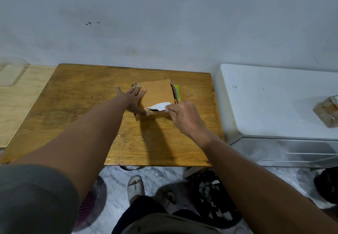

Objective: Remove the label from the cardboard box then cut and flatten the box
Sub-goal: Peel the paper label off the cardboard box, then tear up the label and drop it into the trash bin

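A small, shallow brown cardboard box lies near the middle of a wooden tabletop, its plain top face tilted slightly up. A white paper label is partly peeled, curling loose at the box's near edge. Torn clear tape glints beside it on the near-left corner.

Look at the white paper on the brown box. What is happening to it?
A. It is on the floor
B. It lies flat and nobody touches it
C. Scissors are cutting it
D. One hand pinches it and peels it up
D: the right hand pinches the white label, lifted at the near edge of the cardboard box, while the left hand presses flat on the box.
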